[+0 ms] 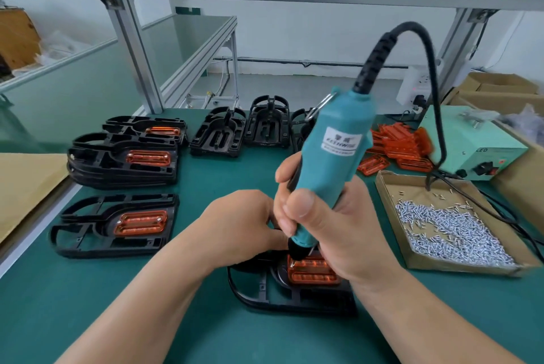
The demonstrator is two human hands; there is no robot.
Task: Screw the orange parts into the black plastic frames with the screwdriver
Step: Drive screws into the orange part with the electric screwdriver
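Nearest, on the green mat [176, 319]: black frame [309, 303] lying flat, orange part [313, 272] seated in it; right hand [332, 228] wrapped round the teal screwdriver [332, 151], near upright with a slight tilt, black nose down at the orange part's upper left corner; left hand [238, 222] just beside that nose, fingers curled, tips hidden behind the right hand, so no telling whether pinching anything; to the right, cardboard tray [382, 195] of small silver screws [450, 228]; to the left, second frame [88, 246] with an orange insert in place; farther back, stacked frames [123, 169], empty frames [217, 134], heaped orange pieces [403, 142], pale green power box [471, 142], black cable [432, 69] looping up from the screwdriver.
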